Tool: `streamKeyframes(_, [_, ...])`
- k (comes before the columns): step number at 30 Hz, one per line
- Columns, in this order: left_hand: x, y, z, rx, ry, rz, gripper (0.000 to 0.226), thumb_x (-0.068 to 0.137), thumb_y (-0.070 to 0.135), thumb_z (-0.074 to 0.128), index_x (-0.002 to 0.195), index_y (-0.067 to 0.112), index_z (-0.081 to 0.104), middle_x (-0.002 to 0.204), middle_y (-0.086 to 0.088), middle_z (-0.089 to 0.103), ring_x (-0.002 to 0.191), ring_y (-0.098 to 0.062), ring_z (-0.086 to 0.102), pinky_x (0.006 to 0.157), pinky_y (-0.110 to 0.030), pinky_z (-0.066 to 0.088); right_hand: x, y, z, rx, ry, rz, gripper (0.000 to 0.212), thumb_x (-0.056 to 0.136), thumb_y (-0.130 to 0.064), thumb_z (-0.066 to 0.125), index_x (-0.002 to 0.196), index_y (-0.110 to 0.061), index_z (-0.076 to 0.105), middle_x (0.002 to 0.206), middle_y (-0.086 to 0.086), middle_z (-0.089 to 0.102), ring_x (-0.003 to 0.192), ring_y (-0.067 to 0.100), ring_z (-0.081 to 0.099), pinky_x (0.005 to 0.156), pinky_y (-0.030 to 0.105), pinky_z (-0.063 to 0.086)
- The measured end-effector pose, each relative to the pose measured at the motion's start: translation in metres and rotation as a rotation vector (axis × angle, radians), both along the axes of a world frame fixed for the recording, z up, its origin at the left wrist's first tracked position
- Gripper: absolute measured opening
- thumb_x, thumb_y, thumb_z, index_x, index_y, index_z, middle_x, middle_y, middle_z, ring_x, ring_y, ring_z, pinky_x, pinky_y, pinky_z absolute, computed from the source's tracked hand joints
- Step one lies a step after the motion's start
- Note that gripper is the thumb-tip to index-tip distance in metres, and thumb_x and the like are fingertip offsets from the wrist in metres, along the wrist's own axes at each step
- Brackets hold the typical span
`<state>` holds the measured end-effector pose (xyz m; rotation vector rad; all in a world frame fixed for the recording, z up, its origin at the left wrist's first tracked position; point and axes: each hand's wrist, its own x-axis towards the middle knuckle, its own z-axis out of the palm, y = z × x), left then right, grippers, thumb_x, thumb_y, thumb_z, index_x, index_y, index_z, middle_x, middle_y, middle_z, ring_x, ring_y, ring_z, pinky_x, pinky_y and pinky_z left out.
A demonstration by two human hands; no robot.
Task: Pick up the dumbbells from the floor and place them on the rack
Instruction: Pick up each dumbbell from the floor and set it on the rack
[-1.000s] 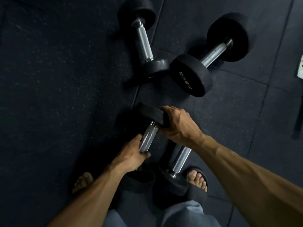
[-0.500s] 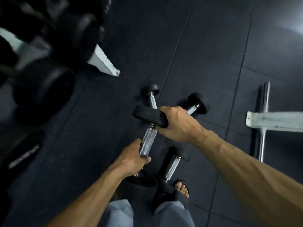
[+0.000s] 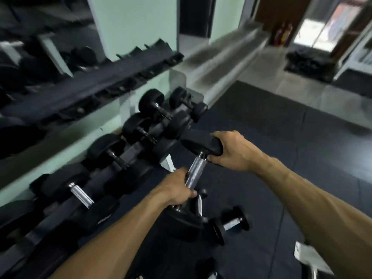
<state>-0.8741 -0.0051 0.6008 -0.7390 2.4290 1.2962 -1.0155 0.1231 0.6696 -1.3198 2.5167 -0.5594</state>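
Both hands are on one dumbbell, and I am carrying it clear of the floor toward the dumbbell rack on my left. My left hand is wrapped round the lower part of the knurled steel handle; my right hand clamps the upper rubber head, fingers curled over its edge. The long axis runs from low and near me, where the bottom head hangs below my left fist, up and away to the head in my right hand, so it points roughly at the far end of the rack. I judge the left hand to be the nearer one to the rack, whose lower tier already holds a row of dumbbells lying crosswise. To seat mine, I expect I must swing it leftward and turn it to match their direction. Another dumbbell lies on the black floor mat just below my hands, not yet collected. Much of the rack is blurred.
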Motion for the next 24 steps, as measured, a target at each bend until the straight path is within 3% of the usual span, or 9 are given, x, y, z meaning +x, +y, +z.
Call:
streamKeyframes(5, [0.004, -0.026, 0.039, 0.007, 0.118, 0.133, 0.055, 0.079, 0.025, 0.077, 0.127, 0.02, 0.05, 0.113, 0.005, 0.061, 0.101, -0.014, 0.061, 0.087, -0.03, 0.051, -0.001, -0.046, 0.062, -0.013, 0.082, 0.132, 0.023, 0.074, -0.03, 0.07, 0.093, -0.018, 0.063, 0.08, -0.002, 0.066, 0.077, 0.021, 0.063, 0.07, 0.037, 0.051])
streamKeyframes(10, [0.01, -0.084, 0.057, -0.026, 0.141, 0.241, 0.049, 0.078, 0.028, 0.078, 0.121, 0.022, 0.053, 0.112, 0.006, 0.063, 0.099, -0.012, 0.059, 0.086, -0.026, 0.047, -0.004, -0.125, 0.088, 0.011, 0.093, 0.253, 0.02, 0.075, -0.025, 0.071, 0.091, -0.018, 0.064, 0.08, -0.003, 0.066, 0.076, 0.016, 0.062, 0.066, 0.028, 0.047])
streamKeyframes(15, [0.007, -0.184, 0.062, -0.041, 0.144, 0.315, 0.053, 0.079, 0.03, 0.076, 0.126, 0.022, 0.052, 0.118, 0.005, 0.061, 0.103, -0.012, 0.056, 0.083, -0.021, 0.039, -0.016, -0.246, 0.086, 0.02, 0.095, 0.341, 0.024, 0.073, -0.029, 0.072, 0.095, -0.023, 0.064, 0.082, -0.007, 0.066, 0.08, 0.017, 0.064, 0.071, 0.037, 0.051])
streamKeyframes(20, [0.001, -0.296, 0.062, -0.043, 0.136, 0.477, 0.043, 0.077, 0.032, 0.076, 0.113, 0.02, 0.055, 0.104, 0.005, 0.063, 0.098, -0.016, 0.062, 0.081, -0.025, 0.046, -0.029, -0.376, 0.086, -0.018, 0.065, 0.44, 0.027, 0.072, -0.024, 0.071, 0.098, -0.017, 0.067, 0.084, -0.001, 0.069, 0.078, 0.018, 0.065, 0.07, 0.038, 0.052])
streamKeyframes(24, [-0.006, -0.368, 0.063, 0.012, 0.152, 0.617, 0.038, 0.077, 0.029, 0.077, 0.106, 0.02, 0.055, 0.102, 0.003, 0.062, 0.094, -0.017, 0.062, 0.08, -0.029, 0.051, -0.038, -0.472, 0.092, 0.034, 0.048, 0.512, 0.024, 0.068, -0.017, 0.072, 0.09, -0.019, 0.062, 0.076, -0.005, 0.065, 0.069, 0.011, 0.061, 0.06, 0.028, 0.049])
